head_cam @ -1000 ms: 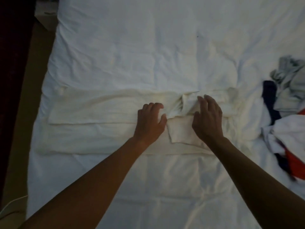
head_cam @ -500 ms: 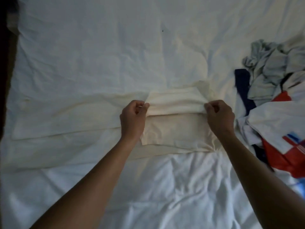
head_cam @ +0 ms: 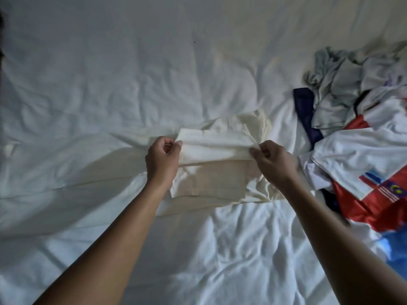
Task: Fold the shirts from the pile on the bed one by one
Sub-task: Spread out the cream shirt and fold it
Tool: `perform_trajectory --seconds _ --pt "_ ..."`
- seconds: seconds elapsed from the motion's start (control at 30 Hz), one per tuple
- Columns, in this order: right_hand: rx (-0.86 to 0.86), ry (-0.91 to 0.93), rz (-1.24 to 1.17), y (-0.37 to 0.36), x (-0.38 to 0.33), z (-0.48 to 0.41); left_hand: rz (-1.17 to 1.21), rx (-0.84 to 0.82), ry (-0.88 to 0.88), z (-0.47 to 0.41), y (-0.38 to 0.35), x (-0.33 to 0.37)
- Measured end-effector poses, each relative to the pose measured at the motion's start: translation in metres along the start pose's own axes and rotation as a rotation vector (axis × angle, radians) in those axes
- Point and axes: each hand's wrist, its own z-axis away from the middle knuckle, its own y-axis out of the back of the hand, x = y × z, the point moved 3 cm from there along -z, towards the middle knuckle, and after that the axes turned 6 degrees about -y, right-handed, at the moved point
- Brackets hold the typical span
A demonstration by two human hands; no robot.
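A cream shirt (head_cam: pixel 211 179) lies on the white bed (head_cam: pixel 154 80), stretched in a long band from the left toward the centre. My left hand (head_cam: pixel 161 160) pinches the left corner of its folded-over end. My right hand (head_cam: pixel 273 159) pinches the right corner. Between the two hands the doubled layer is lifted slightly above the flat part below. The pile of unfolded shirts (head_cam: pixel 361 137) sits at the right, with grey, navy, white and red garments tangled together.
The bed sheet is wrinkled all around. A dark strip of floor shows at the far left edge (head_cam: pixel 1 40). The pile reaches to the right border of the view, close to my right forearm.
Both hands went from pressing flat on the shirt to pinching its end and pulling it back over itself. The view shifted right, showing more of the pile.
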Motion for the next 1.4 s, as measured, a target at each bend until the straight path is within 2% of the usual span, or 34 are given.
perform_trajectory --seconds 0.13,0.2,0.3,0.4,0.47,0.53,0.63,0.77,0.9,1.1,1.27,1.4 --pt "-0.004 0.003 -0.046 -0.008 0.007 0.006 -0.053 -0.045 -0.017 0.004 -0.001 -0.009" --pt "0.098 0.069 -0.022 -0.011 0.010 0.005 -0.051 -0.029 -0.075 0.009 -0.002 -0.009" --pt "0.273 0.299 0.042 -0.014 -0.005 0.009 -0.222 0.078 -0.443 0.017 -0.007 0.006" --pt "0.121 0.481 0.247 -0.046 -0.034 0.014 -0.470 -0.065 -0.736 0.027 -0.033 0.006" --pt "0.009 0.576 0.401 -0.073 -0.039 0.011 -0.627 -0.208 -0.770 0.027 -0.049 -0.013" --pt "-0.037 0.603 0.518 -0.086 -0.032 -0.001 -0.733 -0.263 -0.762 0.017 -0.050 -0.033" --pt "-0.030 0.553 0.559 -0.087 -0.019 -0.016 -0.792 -0.246 -0.749 -0.002 -0.028 -0.061" --pt "-0.019 0.520 0.566 -0.088 -0.021 -0.015 -0.846 -0.146 -0.641 -0.022 0.035 -0.106" --pt "-0.007 0.468 0.554 -0.090 -0.037 -0.004 -0.888 -0.114 -0.594 -0.034 0.110 -0.150" --pt "0.008 0.597 0.534 -0.144 -0.117 0.051 -0.827 -0.052 -0.353 -0.032 0.191 -0.196" --pt "-0.098 0.713 0.455 -0.216 -0.200 0.102 -0.787 -0.013 -0.178 -0.032 0.257 -0.245" --pt "-0.172 0.817 0.390 -0.274 -0.265 0.133 -0.701 0.091 -0.051 -0.034 0.305 -0.286"
